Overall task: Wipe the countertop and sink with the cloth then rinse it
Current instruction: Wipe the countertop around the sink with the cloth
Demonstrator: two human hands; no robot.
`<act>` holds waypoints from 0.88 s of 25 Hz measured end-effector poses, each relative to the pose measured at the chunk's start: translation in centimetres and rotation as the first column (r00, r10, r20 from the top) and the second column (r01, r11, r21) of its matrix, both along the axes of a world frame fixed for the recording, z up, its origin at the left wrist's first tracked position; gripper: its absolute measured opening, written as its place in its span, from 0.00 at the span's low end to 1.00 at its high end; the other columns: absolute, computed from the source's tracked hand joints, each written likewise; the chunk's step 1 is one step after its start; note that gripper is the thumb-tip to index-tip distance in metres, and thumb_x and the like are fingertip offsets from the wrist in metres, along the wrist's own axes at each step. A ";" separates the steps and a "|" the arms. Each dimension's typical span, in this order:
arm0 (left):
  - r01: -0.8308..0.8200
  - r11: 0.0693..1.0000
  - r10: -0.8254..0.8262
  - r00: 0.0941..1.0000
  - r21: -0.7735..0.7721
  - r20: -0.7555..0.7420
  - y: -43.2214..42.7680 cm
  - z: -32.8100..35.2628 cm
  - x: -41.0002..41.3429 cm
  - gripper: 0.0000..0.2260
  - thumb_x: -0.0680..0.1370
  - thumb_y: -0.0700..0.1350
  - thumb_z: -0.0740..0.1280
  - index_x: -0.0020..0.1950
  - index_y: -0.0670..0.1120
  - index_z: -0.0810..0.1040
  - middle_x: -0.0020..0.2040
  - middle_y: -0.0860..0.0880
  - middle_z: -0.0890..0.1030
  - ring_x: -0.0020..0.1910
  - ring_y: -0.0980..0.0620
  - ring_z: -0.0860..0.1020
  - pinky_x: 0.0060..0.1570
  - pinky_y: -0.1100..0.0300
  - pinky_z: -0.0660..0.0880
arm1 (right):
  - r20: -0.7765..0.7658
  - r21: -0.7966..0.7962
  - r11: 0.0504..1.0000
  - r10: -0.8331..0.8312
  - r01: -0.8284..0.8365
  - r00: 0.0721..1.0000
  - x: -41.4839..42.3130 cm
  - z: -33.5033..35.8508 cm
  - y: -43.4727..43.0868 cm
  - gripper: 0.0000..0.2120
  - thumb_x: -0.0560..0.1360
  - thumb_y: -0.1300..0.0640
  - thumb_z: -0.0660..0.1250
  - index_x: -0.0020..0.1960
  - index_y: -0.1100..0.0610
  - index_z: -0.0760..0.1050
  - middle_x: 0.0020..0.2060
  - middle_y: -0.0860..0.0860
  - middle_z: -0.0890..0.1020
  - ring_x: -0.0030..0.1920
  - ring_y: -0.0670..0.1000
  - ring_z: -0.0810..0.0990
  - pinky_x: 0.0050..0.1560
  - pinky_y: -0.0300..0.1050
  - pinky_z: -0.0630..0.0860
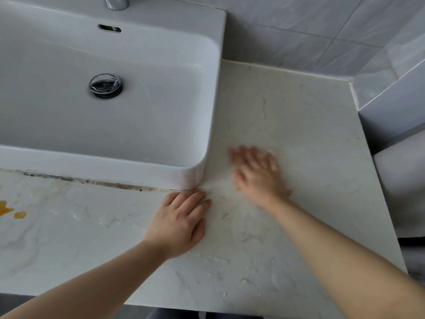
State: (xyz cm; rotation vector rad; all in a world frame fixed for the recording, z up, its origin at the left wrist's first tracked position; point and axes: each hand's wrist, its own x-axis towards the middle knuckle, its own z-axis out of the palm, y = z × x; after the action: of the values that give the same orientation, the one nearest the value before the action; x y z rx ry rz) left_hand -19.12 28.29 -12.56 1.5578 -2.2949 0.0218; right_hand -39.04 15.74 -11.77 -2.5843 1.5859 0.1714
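Cloth (220,194) hard to distinguish: pale creased patch between hands, on countertop (69,238) at near-right corner of sink (92,166).
Left hand (181,219) flat, fingers straight, pressing.
Right hand (255,171) blurred, fingers apparently spread.
Judged thin, limp, wet, light; gather at edge.

Two bare forearms and hands, as far as they show

The left forearm (92,286) and right forearm (340,247) are bare, slender and smooth. The left hand (178,223) shows sharply, its knuckles distinct. The right hand (255,171) is smeared by blur.
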 end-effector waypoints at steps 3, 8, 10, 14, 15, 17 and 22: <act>0.008 1.000 -0.008 1.000 -0.004 0.013 -0.1 -0.1 0.0 0.15 0.73 0.46 0.61 0.54 0.44 0.81 0.55 0.45 0.81 0.54 0.44 0.78 0.55 0.52 0.68 | 0.042 -0.024 0.883 -0.467 0.468 0.883 -4.5 0.4 -0.5 0.32 0.73 0.43 0.38 0.76 0.46 0.52 0.76 0.48 0.57 0.76 0.54 0.54 0.72 0.58 0.48; 0.001 1.000 0.000 0.999 -0.025 0.041 -0.1 0.0 -0.6 0.15 0.73 0.46 0.61 0.52 0.43 0.82 0.53 0.43 0.82 0.52 0.43 0.80 0.54 0.53 0.69 | 0.123 -0.057 0.998 -0.009 0.017 0.992 2.9 0.0 4.3 0.26 0.75 0.45 0.51 0.70 0.49 0.69 0.67 0.50 0.74 0.67 0.57 0.71 0.67 0.61 0.62; -0.005 1.000 0.006 0.999 -0.018 0.042 -0.3 0.0 -1.4 0.15 0.71 0.44 0.60 0.52 0.43 0.82 0.51 0.44 0.82 0.52 0.44 0.78 0.53 0.54 0.68 | 0.010 -0.032 0.996 0.085 -0.085 0.996 -0.2 0.3 2.1 0.28 0.74 0.43 0.46 0.73 0.47 0.63 0.70 0.49 0.70 0.70 0.55 0.68 0.69 0.58 0.59; 0.005 0.997 -0.007 1.000 0.071 0.022 -2.3 0.6 -4.8 0.17 0.71 0.44 0.58 0.54 0.44 0.81 0.54 0.45 0.81 0.55 0.44 0.78 0.56 0.54 0.68 | 0.048 -0.026 0.899 -0.437 0.438 0.898 -9.8 0.2 -1.1 0.30 0.74 0.43 0.39 0.76 0.44 0.51 0.76 0.47 0.56 0.76 0.53 0.52 0.73 0.57 0.47; -0.037 0.995 0.035 0.999 0.093 0.021 -2.8 0.7 -6.0 0.17 0.72 0.45 0.58 0.55 0.44 0.81 0.54 0.44 0.81 0.56 0.43 0.78 0.57 0.52 0.69 | 0.060 -0.027 0.860 -0.507 0.510 0.860 -9.8 0.2 -0.2 0.29 0.75 0.44 0.42 0.76 0.45 0.52 0.76 0.47 0.55 0.76 0.53 0.52 0.73 0.58 0.46; -0.153 0.976 0.151 0.988 0.157 0.023 -3.5 0.7 -8.5 0.18 0.74 0.47 0.57 0.57 0.45 0.80 0.57 0.44 0.80 0.59 0.42 0.76 0.59 0.49 0.69 | 0.114 -0.066 0.935 -0.341 0.349 0.933 -7.8 -0.2 2.5 0.26 0.76 0.46 0.48 0.74 0.47 0.60 0.74 0.48 0.63 0.74 0.56 0.60 0.71 0.60 0.52; -0.320 0.922 0.288 0.943 0.215 0.167 -3.1 -0.2 -11.0 0.22 0.77 0.52 0.52 0.68 0.47 0.72 0.67 0.43 0.73 0.68 0.40 0.69 0.67 0.47 0.53 | 0.060 -0.036 0.998 -0.047 0.050 0.997 -12.4 0.4 -0.6 0.30 0.74 0.42 0.42 0.75 0.45 0.58 0.73 0.46 0.64 0.73 0.54 0.61 0.72 0.58 0.52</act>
State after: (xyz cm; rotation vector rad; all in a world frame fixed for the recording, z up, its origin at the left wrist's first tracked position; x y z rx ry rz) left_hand -30.13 25.15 -12.72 2.0866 -2.1916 -0.0777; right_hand -51.48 15.10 -11.40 -2.5505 1.6453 0.0615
